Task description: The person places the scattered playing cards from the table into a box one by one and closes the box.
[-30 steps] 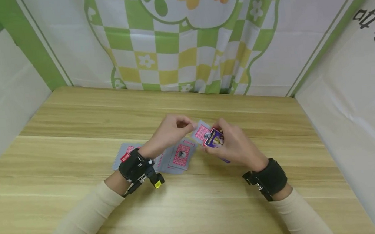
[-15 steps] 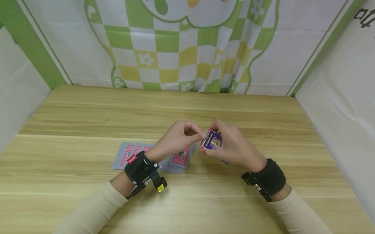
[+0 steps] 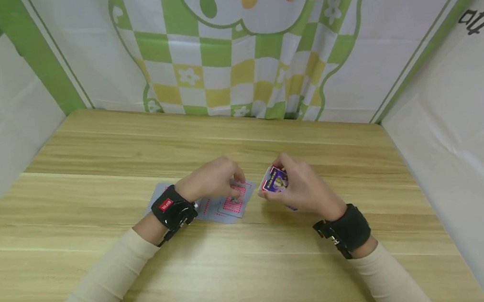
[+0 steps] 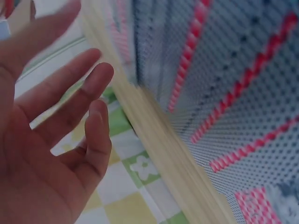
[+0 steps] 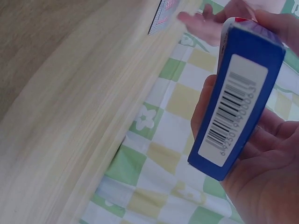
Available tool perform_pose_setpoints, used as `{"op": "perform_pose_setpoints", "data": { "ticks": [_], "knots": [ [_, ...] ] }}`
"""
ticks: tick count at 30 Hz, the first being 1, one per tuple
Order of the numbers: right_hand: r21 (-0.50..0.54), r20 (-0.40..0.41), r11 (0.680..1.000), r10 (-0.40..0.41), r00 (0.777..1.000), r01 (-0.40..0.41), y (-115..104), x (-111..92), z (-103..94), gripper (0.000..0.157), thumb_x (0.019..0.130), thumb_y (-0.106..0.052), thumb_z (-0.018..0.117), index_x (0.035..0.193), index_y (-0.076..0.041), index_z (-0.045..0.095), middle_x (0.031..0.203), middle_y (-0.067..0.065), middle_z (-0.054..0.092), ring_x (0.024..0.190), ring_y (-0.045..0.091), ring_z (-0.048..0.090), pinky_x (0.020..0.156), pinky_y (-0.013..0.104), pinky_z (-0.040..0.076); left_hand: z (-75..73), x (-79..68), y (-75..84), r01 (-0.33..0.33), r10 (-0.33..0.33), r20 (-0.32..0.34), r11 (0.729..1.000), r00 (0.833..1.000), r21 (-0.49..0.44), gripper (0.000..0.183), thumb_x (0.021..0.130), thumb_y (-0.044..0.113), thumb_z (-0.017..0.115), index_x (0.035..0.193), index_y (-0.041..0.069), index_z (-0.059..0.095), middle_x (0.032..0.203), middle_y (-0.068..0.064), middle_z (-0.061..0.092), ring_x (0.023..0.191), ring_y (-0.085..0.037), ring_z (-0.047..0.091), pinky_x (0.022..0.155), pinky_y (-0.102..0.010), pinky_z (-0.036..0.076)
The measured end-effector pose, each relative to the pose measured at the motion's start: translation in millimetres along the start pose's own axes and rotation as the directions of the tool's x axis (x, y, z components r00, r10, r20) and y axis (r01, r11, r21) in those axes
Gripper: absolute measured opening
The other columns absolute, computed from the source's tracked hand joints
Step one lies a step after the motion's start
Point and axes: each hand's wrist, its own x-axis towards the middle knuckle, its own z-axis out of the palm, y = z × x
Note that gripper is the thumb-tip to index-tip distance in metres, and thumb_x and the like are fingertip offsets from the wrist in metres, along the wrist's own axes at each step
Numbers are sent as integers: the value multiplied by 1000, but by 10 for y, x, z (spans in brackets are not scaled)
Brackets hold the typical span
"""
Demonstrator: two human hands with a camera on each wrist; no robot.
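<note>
My left hand [image 3: 212, 178] is above several playing cards [image 3: 235, 205] spread face down on the table, their backs grey with red patterned panels. In the left wrist view the fingers of that hand [image 4: 51, 154] are loosely bent with nothing between them, apart from the nearby cards [image 4: 224, 79]. My right hand [image 3: 305, 186] grips a small purple and blue card box [image 3: 277, 180], tilted, its white-edged end towards the left hand. A barcode shows on the narrow blue side of the box [image 5: 236, 105] in the right wrist view. Its inside is hidden.
The wooden table [image 3: 253, 274] runs back to a green, yellow and white checked curtain [image 3: 218, 71]. White cloth walls stand at the left and the right [image 3: 462, 151]. The spread cards lie left of the box.
A card that stuck out of the box one second ago went into it as the left hand pushed. The left hand then moved left over the spread cards. The right hand stayed nearly still.
</note>
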Motion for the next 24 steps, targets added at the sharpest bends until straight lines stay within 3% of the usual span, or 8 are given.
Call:
{"op": "perform_pose_setpoints", "data": {
  "ticks": [5, 13, 19, 22, 24],
  "knots": [
    [-7, 3, 1000, -5, 1000, 5, -5, -6, 10, 58, 69, -41, 80, 105, -8, 48, 81, 0, 58, 62, 8, 56, 46, 24, 51, 37, -4, -14, 6, -8, 45, 999, 999, 45, 53, 66, 36, 84, 110, 12, 68, 107, 2, 65, 98, -16, 44, 83, -33, 45],
    [-14, 22, 1000, -7, 1000, 7, -14, 4, 24, 56, 71, -44, 77, 104, -9, 48, 78, -1, 57, 61, 7, 55, 45, 23, 50, 76, 2, -42, 26, -28, 74, 999, 997, 25, 62, 64, 38, 85, 114, 8, 64, 96, 1, 61, 96, -15, 44, 78, -31, 45],
    [-6, 22, 1000, -19, 1000, 19, -6, -2, 35, 56, 71, -43, 78, 103, -9, 48, 77, 1, 58, 59, 7, 54, 44, 23, 49, 59, -6, -30, 48, -49, 114, 999, 992, 13, 72, 67, 36, 84, 125, 10, 51, 105, 2, 57, 95, -12, 48, 78, -31, 46],
    [-6, 24, 1000, -20, 1000, 20, -7, -4, 38, 55, 71, -43, 78, 103, -10, 48, 76, 2, 59, 58, 7, 54, 43, 23, 49, 40, -17, -4, 42, -43, 148, 999, 988, 10, 69, 69, 32, 83, 124, 10, 48, 104, 2, 57, 89, -11, 50, 76, -30, 47],
    [-8, 24, 1000, -17, 1000, 17, -9, -6, 41, 55, 71, -44, 78, 103, -10, 48, 75, 1, 59, 57, 7, 54, 43, 23, 48, 28, -25, 7, 18, -20, 174, 1000, 985, 11, 57, 71, 31, 82, 116, 10, 53, 94, 4, 56, 81, -10, 50, 69, -28, 46]
  ]
}}
